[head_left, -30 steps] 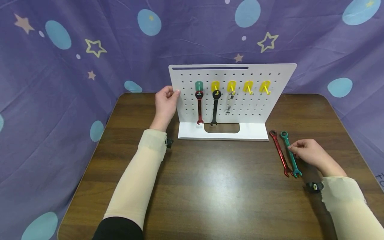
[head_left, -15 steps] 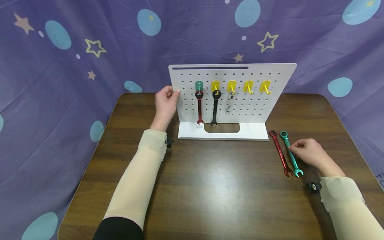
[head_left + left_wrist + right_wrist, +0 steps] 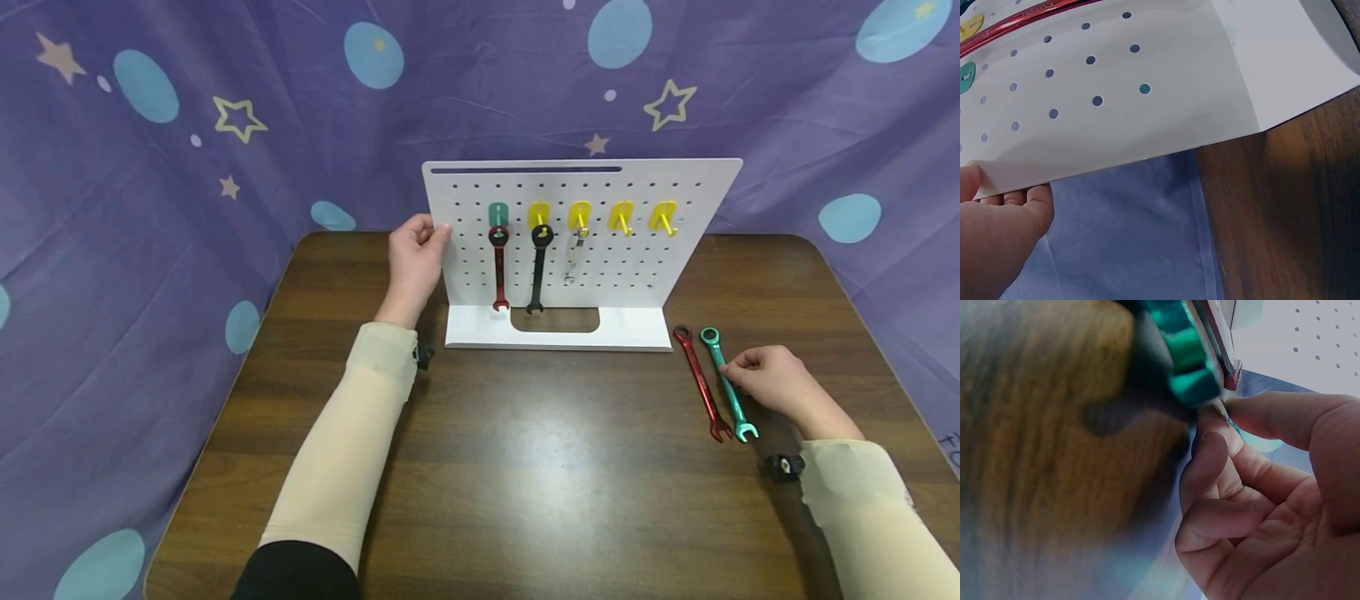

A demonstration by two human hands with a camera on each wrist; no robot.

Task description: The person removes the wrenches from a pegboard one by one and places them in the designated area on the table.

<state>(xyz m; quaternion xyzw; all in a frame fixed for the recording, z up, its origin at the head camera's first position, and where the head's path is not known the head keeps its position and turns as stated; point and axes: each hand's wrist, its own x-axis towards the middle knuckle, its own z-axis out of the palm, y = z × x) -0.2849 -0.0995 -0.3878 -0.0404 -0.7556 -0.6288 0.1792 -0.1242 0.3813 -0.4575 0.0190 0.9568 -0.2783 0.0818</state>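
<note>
At the left edge of the white pegboard (image 3: 480, 192), my left hand (image 3: 416, 262) pinches the board between thumb and fingers; the left wrist view shows the thumb on its front and the fingers behind. My right hand (image 3: 780, 387) pinches a green combination wrench (image 3: 729, 392) by the middle of its shaft. In the right wrist view the green wrench (image 3: 1188, 359) looms close, with thumb and index finger meeting at it. Just left of it lies a red wrench (image 3: 701, 383) on the table, roughly parallel.
A dark red wrench (image 3: 500, 271), a black wrench (image 3: 537, 271) and a small silver wrench (image 3: 575, 258) hang from the board's hooks. Two yellow hooks to their right, one being the outermost hook (image 3: 663, 218), carry nothing. A purple curtain (image 3: 487, 92) backs the wooden table (image 3: 525, 500).
The green wrench's open end has shifted slightly right and its face has turned brighter, in the right hand's pinch. The left hand and the board stay put.
</note>
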